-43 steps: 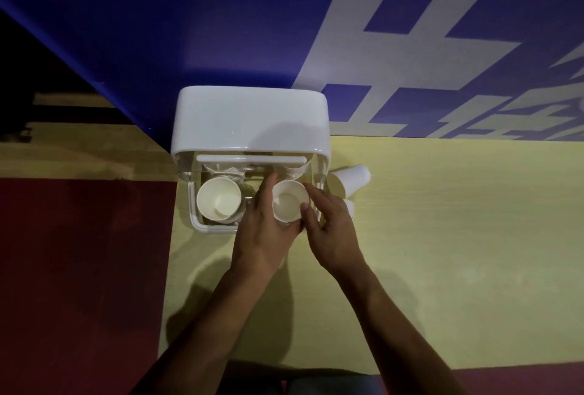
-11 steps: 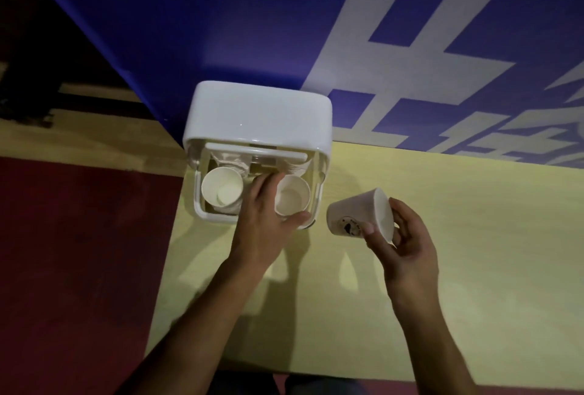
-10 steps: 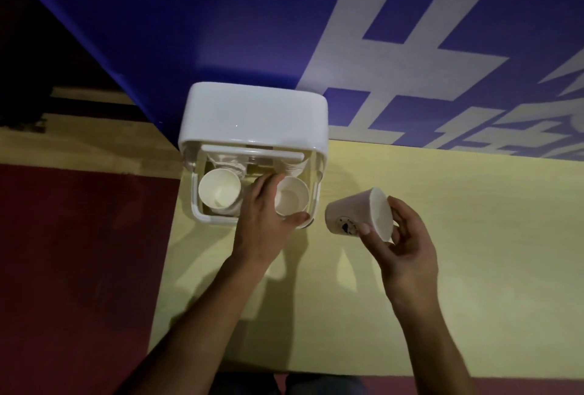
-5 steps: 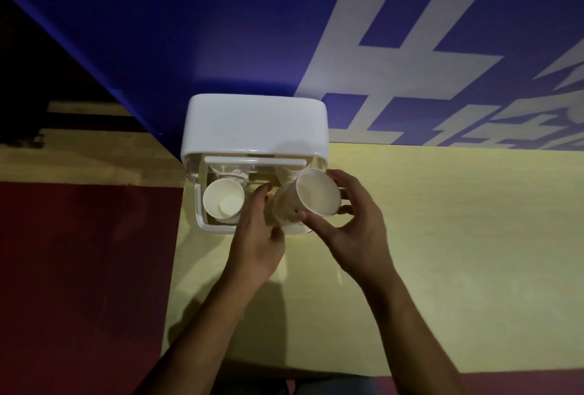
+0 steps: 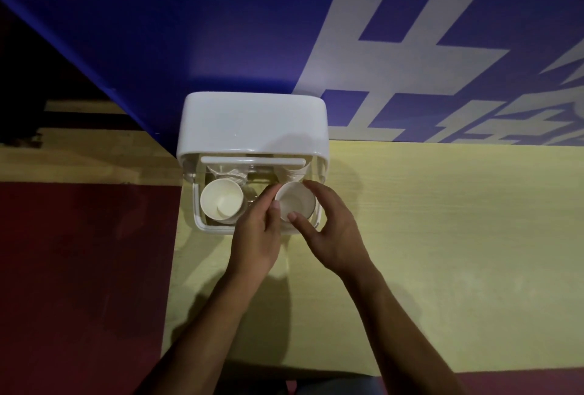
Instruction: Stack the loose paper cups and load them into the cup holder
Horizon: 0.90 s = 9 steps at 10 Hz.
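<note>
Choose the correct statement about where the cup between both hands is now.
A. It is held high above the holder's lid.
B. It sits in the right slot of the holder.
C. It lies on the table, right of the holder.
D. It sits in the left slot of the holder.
B: the cup sits mouth-up in the right side of the holder, with the left hand and right hand pinching its rim.

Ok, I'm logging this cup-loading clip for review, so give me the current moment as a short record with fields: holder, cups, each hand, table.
holder: white cup holder at the table's far left corner, against the blue wall, two slots showing
left slot: paper cup stack, mouth up, untouched
right slot: paper cup, mouth up, sitting in the slot
left hand: left hand, fingers on the right cup's left rim
right hand: right hand, fingers curled around the same cup's right and near rim
table: yellow table, no loose cups in view
</note>
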Motion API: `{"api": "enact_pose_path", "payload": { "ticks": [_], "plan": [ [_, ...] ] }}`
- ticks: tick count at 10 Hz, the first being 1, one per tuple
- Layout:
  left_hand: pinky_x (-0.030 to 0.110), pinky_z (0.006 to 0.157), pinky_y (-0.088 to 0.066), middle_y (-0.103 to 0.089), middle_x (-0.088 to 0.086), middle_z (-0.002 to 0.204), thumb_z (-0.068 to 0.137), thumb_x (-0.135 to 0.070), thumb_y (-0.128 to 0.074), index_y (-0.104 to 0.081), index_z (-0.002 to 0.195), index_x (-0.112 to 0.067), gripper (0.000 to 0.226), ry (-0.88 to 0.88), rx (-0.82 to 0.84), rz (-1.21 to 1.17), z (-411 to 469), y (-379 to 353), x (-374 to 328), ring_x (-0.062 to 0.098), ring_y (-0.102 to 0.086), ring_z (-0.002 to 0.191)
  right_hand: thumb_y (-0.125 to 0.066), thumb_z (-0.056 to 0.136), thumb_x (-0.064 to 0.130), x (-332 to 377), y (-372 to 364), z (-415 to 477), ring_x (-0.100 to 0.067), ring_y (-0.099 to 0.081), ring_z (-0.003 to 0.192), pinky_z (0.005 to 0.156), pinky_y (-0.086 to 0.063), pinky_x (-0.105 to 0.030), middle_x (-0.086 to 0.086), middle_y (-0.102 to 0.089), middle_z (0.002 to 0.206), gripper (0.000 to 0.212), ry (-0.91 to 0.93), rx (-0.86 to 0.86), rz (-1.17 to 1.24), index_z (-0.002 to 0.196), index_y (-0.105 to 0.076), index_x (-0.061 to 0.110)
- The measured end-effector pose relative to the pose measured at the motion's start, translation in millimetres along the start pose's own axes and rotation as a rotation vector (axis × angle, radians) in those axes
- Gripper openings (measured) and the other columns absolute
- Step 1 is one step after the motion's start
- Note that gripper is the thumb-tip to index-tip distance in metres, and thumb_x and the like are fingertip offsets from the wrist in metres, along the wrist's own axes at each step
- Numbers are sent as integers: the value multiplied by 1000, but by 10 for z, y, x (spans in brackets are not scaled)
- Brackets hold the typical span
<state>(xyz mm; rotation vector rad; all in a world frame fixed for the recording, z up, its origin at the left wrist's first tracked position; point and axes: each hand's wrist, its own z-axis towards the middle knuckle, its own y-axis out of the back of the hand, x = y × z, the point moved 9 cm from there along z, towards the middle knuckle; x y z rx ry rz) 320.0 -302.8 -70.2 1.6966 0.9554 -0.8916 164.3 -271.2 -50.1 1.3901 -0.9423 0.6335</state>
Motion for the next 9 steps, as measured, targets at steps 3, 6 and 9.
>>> {"api": "enact_pose_path", "payload": {
  "ticks": [3,6,9],
  "plan": [
    [-1,89,-38,-65,-11,132,109,-27,-44,-47,150,-38,43,-17,15,129,62,-29,105,-9,-56,112,-67,98,41,-89,-101,-5,-1,-50,136,109,-45,-26,11,-56,147,58,23,-1,-44,150,-49,21],
    [-4,83,-35,-63,-9,136,110,-27,-41,-44,151,-41,44,-6,32,157,63,-37,96,-3,-54,115,-64,99,46,-129,-117,-19,-1,-49,137,108,-48,-30,14,-54,149,59,2,-6,-73,151,-47,26],
    [21,108,-28,-39,-6,158,106,-42,-38,-32,159,-25,55,71,32,30,-390,149,-209,17,-37,147,-51,95,65,-46,279,-597,9,-59,105,88,-48,-18,28,-62,115,48,-156,-170,-16,138,-53,43]
  ]
}}
